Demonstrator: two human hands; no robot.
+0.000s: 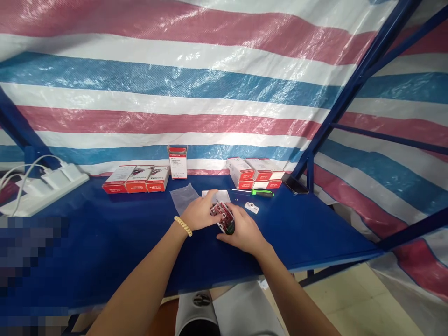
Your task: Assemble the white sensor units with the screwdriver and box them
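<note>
On the blue worktop [105, 242], near its middle, both hands meet over a small red circuit board [221, 211] seated in a white housing with a dark round part at its near end. The left hand [200, 213], a beaded bracelet on its wrist, rests fingers on the far left edge of the board, gripping it from the side. The right hand [245, 232] cups the near right side of the same piece, thumb and fingers closed around it. Just behind the hands lie a clear plastic bag [184, 196] and a white cover [216, 195], partly hidden by the left hand. A green-handled screwdriver [254, 192] lies just beyond to the right, with a small white part [251, 207] near it. Along the back edge stand red-and-white boxes: a row at left [136, 179], one upright [178, 162], a stack at right [254, 172]. A dark phone [295, 185] lies beside that stack. A white power strip [45, 189] with plugged chargers sits at far left.
</note>
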